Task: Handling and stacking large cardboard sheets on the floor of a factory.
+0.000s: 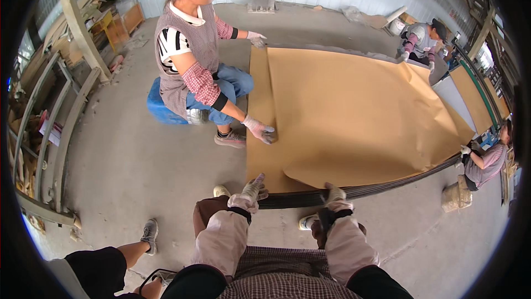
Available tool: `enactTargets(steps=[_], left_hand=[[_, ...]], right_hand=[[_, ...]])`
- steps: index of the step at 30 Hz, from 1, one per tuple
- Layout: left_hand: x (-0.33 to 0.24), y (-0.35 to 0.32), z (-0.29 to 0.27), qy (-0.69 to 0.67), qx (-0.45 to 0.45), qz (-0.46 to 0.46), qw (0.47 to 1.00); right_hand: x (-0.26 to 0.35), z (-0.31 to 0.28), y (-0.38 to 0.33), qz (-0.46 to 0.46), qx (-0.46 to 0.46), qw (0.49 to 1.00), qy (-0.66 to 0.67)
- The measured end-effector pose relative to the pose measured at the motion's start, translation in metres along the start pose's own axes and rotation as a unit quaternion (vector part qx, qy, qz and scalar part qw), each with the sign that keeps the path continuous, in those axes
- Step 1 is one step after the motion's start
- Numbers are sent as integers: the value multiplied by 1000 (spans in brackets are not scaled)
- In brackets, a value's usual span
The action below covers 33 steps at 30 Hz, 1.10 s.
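Observation:
A large sheet of brown paper (354, 100) covers a low, dark-edged stack (370, 188) in front of me; its near left edge curls up over another brown layer (263, 163). My right hand (336, 196), in a pale glove, is closed on the paper's near edge, its lower fingers hidden. At the stack's near left corner is my left hand (251, 194), also gloved, fingers stretched out and apart. Across the left side, a co-worker's gloved hand (259, 129) rests on the brown layer; that person's other hand (256, 39) is at the far left corner.
That co-worker sits on a blue stool (160, 102). Two more people (423, 42) work at the far right and right edges of the stack. Metal racks (52, 133) stand left, and a wrapped block (457, 195) lies right. Someone's leg and shoe (149, 235) show at lower left.

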<state>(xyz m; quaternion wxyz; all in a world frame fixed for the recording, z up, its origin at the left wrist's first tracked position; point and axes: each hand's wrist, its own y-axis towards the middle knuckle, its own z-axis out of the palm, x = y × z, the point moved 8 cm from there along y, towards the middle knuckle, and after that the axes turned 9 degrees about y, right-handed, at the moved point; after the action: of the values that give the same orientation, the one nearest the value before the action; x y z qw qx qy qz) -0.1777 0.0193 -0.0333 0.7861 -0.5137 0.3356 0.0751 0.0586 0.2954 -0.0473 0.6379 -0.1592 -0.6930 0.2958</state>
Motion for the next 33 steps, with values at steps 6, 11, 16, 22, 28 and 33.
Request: enactTargets(steps=[6, 11, 16, 22, 28, 33], left_hand=[[-12, -16, -16, 13, 20, 9, 1000], [-9, -12, -16, 77, 42, 36, 995], [-10, -12, -28, 81, -70, -8, 994], [-11, -8, -16, 263, -73, 68, 960], [9, 15, -42, 392, -161, 45, 905], [38, 53, -60, 295, -168, 29, 940]], right_hand=[[-52, 60, -44, 123, 61, 990, -31], [-62, 79, -81, 143, 129, 981, 36], [-60, 90, -94, 155, 144, 977, -34], [-72, 99, -84, 169, 145, 975, -4], [-99, 117, -90, 191, 189, 960, -83], [-95, 98, -107, 154, 178, 962, -139]])
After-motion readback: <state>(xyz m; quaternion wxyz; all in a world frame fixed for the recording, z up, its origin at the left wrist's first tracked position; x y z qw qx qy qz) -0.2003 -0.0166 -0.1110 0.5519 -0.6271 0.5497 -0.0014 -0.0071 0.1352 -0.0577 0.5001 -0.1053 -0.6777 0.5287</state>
